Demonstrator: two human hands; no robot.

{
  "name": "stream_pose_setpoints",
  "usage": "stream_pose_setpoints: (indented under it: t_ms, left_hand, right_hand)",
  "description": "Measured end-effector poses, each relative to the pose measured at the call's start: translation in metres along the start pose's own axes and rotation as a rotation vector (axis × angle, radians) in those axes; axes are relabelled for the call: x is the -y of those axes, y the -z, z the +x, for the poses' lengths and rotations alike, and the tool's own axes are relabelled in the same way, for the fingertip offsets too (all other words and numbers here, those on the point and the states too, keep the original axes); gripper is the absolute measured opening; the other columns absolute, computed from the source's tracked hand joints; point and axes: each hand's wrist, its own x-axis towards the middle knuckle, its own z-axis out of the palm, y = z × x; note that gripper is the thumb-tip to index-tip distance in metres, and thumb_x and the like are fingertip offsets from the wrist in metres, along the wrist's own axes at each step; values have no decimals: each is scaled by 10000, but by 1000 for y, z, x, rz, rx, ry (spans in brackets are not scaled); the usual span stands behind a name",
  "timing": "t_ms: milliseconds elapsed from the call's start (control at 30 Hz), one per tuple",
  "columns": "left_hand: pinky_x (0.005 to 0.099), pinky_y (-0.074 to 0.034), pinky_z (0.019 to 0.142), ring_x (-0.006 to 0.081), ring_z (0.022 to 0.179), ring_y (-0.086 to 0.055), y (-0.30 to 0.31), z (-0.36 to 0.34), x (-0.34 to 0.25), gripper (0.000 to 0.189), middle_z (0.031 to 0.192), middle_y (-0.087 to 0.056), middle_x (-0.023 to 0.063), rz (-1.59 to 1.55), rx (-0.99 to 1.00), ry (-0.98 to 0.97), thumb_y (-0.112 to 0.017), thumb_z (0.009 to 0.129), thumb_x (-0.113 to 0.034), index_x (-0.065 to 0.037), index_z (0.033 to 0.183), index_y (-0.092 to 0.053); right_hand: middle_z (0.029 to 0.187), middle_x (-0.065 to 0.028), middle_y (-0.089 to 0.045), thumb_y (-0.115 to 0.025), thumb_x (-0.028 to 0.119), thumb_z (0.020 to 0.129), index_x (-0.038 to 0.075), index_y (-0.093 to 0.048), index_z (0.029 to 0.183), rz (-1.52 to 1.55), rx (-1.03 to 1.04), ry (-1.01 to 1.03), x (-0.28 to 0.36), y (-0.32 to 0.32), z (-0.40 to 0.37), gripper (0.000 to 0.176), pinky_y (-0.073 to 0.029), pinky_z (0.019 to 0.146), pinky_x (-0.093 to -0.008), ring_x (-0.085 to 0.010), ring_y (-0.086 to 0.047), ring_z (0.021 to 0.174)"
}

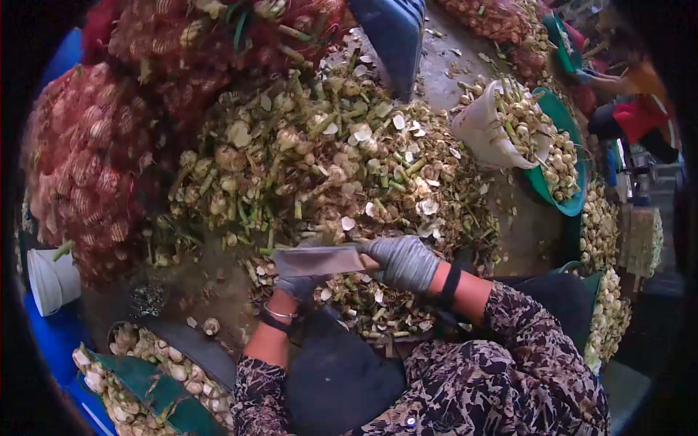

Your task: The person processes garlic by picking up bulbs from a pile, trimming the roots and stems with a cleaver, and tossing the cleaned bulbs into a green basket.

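A cleaver (318,261) with a broad grey blade lies level in front of me, its short wooden handle in the closed grip of my gloved right hand (404,263). My gloved left hand (299,286) is just under the blade, which covers its fingers, so I cannot tell what they hold. Right beyond both hands rises a large heap of garlic bulbs (320,156) with cut green stems and loose white skins. More garlic scraps (361,298) lie below the blade, close to my knees.
Red mesh sacks (91,160) full of garlic stack up at the left. A tipped white bucket (476,127) spills bulbs into a green basin (574,206). Another white bucket (54,280) stands at far left. A person (640,94) works at upper right.
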Motion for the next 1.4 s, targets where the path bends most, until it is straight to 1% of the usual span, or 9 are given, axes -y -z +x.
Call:
stream_pose_setpoints:
  t_ms: [133,200,400,667,767,867,1067,1167,1400]
  left_hand:
    - [409,-473,982,254,1100,-609,18,-23,-168,519,1210,-648,139,931,208,-15,-700,847,-357,-14,1223,-596]
    - [384,-465,1015,287,1127,-609,16,-44,-163,551,1203,-638,203,-104,-154,278,-748,809,-294,27,1230,-594]
    - [368,-501,949,268,1083,-628,22,-34,-176,541,1155,-660,148,457,-53,182,-760,786,-170,-2,1262,-566]
    - [374,-544,847,231,1016,-644,37,-63,-121,499,1189,-607,91,-565,-487,-104,-666,848,-76,-79,1302,-457]
    - [370,-511,921,221,1116,-602,29,-70,-74,614,1269,-590,75,661,-313,-348,-723,872,-273,-68,1378,-442]
    - [354,-474,976,212,1142,-581,27,-54,-143,732,1275,-584,66,-859,-249,-52,-770,830,-378,-48,1394,-442]
    - [366,-400,1082,210,1243,-506,26,-57,-123,711,1362,-525,96,-675,-182,-48,-691,885,-388,-31,1428,-403]
    - [368,-468,1020,257,1206,-558,18,-57,-52,485,1357,-554,86,-1569,206,46,-441,1034,-337,-21,1402,-444]
    - [369,-455,1037,251,1199,-565,17,-84,-76,511,1353,-554,93,-816,-134,-1,-523,985,-326,-17,1385,-450]
  right_hand:
    - [871,-178,-669,-653,290,829,101,-607,965,-53,14,-36,-31,-14,17,237,-504,716,-470,-408,-643,827]
    - [890,-206,-679,-641,435,879,82,-624,1041,-36,50,-264,-53,-18,21,389,-510,730,-470,-406,-655,829]
    - [902,-204,-674,-755,444,800,52,-611,1118,424,-252,-39,32,-7,32,525,-518,746,-434,-377,-660,847]
    - [865,-28,-672,-653,466,916,75,-678,1047,984,-38,-309,9,-37,53,413,-502,665,-310,-154,-613,736]
    - [889,11,-645,-653,503,908,97,-666,1088,1352,246,-460,14,-58,47,445,-444,601,-272,-91,-532,679]
    - [814,-51,-656,-647,504,901,66,-654,1055,884,7,-211,23,-67,52,464,-504,646,-389,-236,-628,713]
    - [880,-185,-674,-639,293,880,90,-629,1046,121,-113,-8,35,-6,31,263,-521,717,-461,-379,-660,847]
    - [824,-141,-661,-637,185,805,100,-618,972,-48,-17,166,55,19,21,188,-520,667,-469,-373,-664,799]
    - [794,-143,-643,-617,128,766,102,-615,957,-209,112,220,48,9,22,192,-512,596,-474,-371,-668,763]
